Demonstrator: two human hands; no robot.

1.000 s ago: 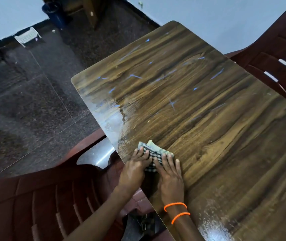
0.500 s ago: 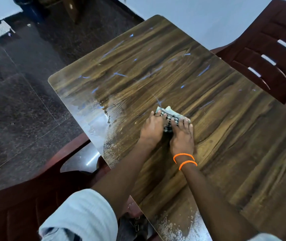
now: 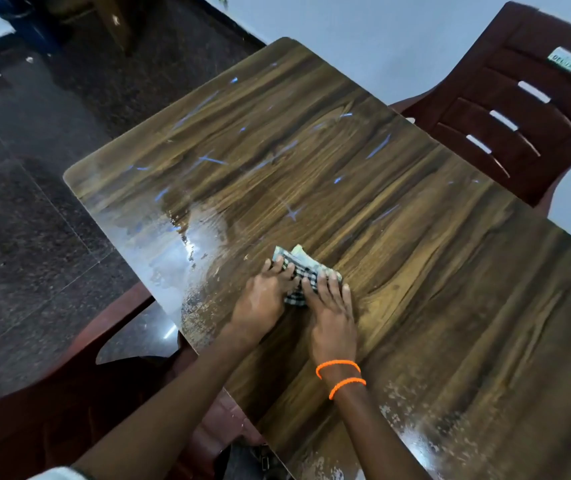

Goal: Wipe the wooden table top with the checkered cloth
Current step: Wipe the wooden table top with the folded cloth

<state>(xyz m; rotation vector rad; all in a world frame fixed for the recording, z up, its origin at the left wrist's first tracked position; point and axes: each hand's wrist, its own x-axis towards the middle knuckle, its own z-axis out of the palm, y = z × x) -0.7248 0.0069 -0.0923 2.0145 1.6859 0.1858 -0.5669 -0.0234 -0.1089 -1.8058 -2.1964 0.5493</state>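
Note:
The wooden table top fills the middle of the view, dark brown with streaky grain and bluish glints. A folded black-and-white checkered cloth lies flat on it near the left-front edge. My left hand and my right hand press down on the cloth side by side, fingers spread over it. Only the cloth's far edge and a strip between the hands show. Two orange bands circle my right wrist. A wet, shiny patch lies just left of the cloth.
A dark red plastic chair stands at the table's far right side. Another dark red chair sits at the near left, below the table edge. Dark speckled floor stretches to the left. A pale wall runs behind the table.
Both hands pushed the cloth away from the table's near edge toward its middle, then stayed about there. The arms have stretched out and the view has shifted.

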